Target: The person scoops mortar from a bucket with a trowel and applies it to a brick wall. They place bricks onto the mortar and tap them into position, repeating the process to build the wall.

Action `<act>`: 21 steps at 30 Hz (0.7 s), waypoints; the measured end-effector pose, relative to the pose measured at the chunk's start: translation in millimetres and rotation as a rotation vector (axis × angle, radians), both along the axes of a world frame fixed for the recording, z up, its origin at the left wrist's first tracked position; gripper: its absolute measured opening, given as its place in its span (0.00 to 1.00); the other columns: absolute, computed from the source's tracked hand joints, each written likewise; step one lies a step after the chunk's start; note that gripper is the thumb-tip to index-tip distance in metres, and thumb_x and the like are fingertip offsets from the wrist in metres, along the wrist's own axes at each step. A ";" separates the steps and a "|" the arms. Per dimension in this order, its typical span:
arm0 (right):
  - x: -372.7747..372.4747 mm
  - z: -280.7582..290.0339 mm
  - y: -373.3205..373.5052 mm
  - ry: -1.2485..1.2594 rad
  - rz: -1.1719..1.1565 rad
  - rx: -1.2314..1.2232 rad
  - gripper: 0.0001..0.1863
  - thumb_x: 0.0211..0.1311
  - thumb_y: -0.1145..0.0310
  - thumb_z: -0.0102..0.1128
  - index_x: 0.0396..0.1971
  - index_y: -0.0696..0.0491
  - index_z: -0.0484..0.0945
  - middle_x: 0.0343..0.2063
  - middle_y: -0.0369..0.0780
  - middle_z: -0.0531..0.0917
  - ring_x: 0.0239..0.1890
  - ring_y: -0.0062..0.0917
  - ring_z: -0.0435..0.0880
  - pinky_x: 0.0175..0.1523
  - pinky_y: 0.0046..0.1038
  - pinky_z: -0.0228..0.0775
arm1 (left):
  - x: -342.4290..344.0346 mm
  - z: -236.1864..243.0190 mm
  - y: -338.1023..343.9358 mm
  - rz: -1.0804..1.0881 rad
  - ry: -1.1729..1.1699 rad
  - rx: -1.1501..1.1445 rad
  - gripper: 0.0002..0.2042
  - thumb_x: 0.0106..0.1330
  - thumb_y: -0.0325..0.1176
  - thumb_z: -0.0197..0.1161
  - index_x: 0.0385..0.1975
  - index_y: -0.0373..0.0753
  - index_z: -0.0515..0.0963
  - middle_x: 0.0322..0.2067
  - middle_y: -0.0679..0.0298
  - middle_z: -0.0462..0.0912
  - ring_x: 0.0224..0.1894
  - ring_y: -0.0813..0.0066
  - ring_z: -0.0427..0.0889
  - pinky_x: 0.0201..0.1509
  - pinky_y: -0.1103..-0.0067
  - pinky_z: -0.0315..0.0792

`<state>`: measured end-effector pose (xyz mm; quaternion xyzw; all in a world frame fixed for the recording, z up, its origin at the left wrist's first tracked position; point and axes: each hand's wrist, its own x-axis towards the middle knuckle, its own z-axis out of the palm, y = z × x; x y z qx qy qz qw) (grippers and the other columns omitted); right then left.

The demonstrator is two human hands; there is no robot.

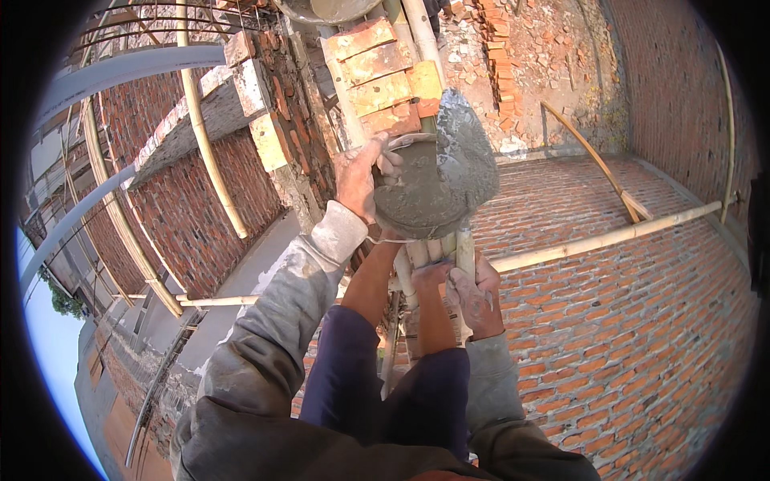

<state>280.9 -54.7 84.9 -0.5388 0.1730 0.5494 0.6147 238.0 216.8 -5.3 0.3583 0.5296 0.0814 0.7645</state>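
My left hand (362, 175) is closed on the near-left rim of a round bucket (383, 216), its fingers curled over the edge. Grey wet mortar (413, 180) fills the bucket. My right hand (475, 298) wraps round the pale handle of a trowel (469, 152), below the bucket's right side. Mortar coats the trowel's broad, pointed blade, which lies over the right part of the bucket with its tip pointing away from me. My bent bare legs, in dark blue shorts, are between my forearms.
Several orange bricks (377, 76) lie in a row on the bamboo scaffold beyond the bucket. A second mortar container (333, 10) is at the top edge. Brickwork (293, 112) rises at the left. A bamboo pole (601, 244) crosses at right, before a large brick wall (609, 337).
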 end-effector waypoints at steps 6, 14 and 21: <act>-41.3 -43.2 -100.2 -0.002 -0.077 -0.341 0.05 0.61 0.72 0.62 0.32 0.57 0.77 0.20 0.34 0.75 0.17 0.15 0.70 0.22 0.20 0.61 | 107.7 -151.4 234.7 0.169 0.012 0.024 0.31 0.67 0.44 0.71 0.63 0.31 0.74 0.61 0.45 0.76 0.59 0.50 0.81 0.59 0.58 0.79; -94.2 -53.4 -165.4 0.069 -0.120 -0.640 0.09 0.59 0.70 0.64 0.25 0.56 0.74 0.16 0.35 0.75 0.13 0.18 0.68 0.18 0.24 0.59 | 114.8 -244.9 348.8 -0.649 0.484 0.997 0.21 0.66 0.39 0.66 0.56 0.35 0.81 0.50 0.49 0.85 0.47 0.54 0.87 0.50 0.63 0.82; -91.3 -66.7 -164.7 0.034 0.037 -0.599 0.07 0.62 0.73 0.64 0.27 0.56 0.75 0.17 0.34 0.75 0.14 0.18 0.72 0.20 0.23 0.63 | 85.5 -177.4 399.0 -1.318 0.999 1.645 0.21 0.58 0.34 0.66 0.54 0.47 0.86 0.53 0.55 0.87 0.56 0.51 0.86 0.59 0.65 0.80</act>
